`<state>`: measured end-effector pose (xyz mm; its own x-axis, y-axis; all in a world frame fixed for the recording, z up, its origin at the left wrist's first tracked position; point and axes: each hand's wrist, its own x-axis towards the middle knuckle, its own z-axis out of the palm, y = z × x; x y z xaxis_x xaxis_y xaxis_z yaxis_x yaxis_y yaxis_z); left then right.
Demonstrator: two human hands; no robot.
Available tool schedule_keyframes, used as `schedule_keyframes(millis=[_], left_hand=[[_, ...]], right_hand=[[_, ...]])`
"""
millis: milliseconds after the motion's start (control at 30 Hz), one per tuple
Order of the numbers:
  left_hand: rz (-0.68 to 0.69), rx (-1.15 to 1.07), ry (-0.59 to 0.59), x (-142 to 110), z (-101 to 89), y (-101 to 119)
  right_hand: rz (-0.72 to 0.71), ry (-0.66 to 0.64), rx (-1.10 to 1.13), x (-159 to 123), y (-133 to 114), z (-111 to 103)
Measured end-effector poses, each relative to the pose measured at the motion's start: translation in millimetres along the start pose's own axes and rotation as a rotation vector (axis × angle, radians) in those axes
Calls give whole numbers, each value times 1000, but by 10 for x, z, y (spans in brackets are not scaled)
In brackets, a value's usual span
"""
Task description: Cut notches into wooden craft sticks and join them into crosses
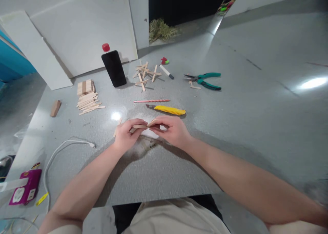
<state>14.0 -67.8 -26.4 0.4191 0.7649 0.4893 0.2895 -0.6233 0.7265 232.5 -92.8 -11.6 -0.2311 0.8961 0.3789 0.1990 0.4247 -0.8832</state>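
My left hand [128,133] is closed on a pale wooden craft stick [139,126] that points toward my other hand. My right hand [171,128] pinches the other end, where the stick appears bent or a second piece meets it; I cannot tell which. Below the hands lies a white sheet with a ruler-like strip [151,138], partly hidden. Another craft stick [118,126] rests beside my left hand. Just beyond the hands are a yellow utility knife [170,110] with its blade out and a pink pencil [151,100].
Stacked craft sticks [88,102] lie at left, near a phone [114,68] standing upright against a red-capped bottle [105,47]. Crossed stick pieces [145,73], a marker [166,71] and green-handled pliers [208,81] lie farther back. A white cable [61,145] curves at left.
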Motion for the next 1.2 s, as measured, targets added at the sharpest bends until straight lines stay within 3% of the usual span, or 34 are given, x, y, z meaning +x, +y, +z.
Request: schedule_keyframes(millis=[533, 1200], left_hand=[[-84, -32, -27, -23, 41, -8], [-67, -13, -29, 8, 47, 32]], right_hand=[[60, 13, -20, -8, 24, 7], [-12, 74, -108, -20, 61, 21]])
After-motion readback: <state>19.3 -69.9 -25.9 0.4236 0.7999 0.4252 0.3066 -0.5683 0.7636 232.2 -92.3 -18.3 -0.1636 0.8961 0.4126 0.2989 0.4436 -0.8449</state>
